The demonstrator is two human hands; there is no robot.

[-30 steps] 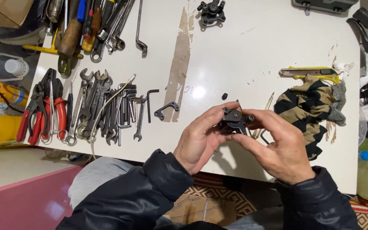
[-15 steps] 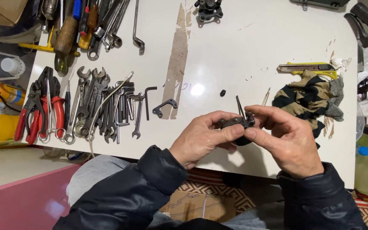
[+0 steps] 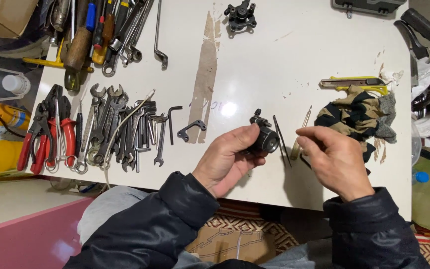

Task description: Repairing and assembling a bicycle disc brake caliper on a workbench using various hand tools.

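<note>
My left hand (image 3: 225, 159) grips a small round black mechanical part (image 3: 265, 137) with a short stub on its top, just above the white table (image 3: 284, 65). To its right, my right hand (image 3: 334, 159) has its fingertips pinched together, apart from the part. I cannot tell if they hold anything. A thin dark rod (image 3: 280, 142) lies between the two hands. A pale slim tool (image 3: 304, 122) lies beyond the right fingertips.
Several wrenches and hex keys (image 3: 118, 129) and red-handled pliers (image 3: 46, 132) lie at the left, screwdrivers (image 3: 85, 35) behind them. A small black bracket (image 3: 191, 130) lies near the left hand. A patterned cloth (image 3: 354, 117) and yellow utility knife (image 3: 354, 83) lie right. A black assembly (image 3: 240, 17) sits far back.
The hands, joined on the black part before, have separated. The part stays in my left hand and my right hand has drawn away to the right. The thin rod no longer stands up from the part.
</note>
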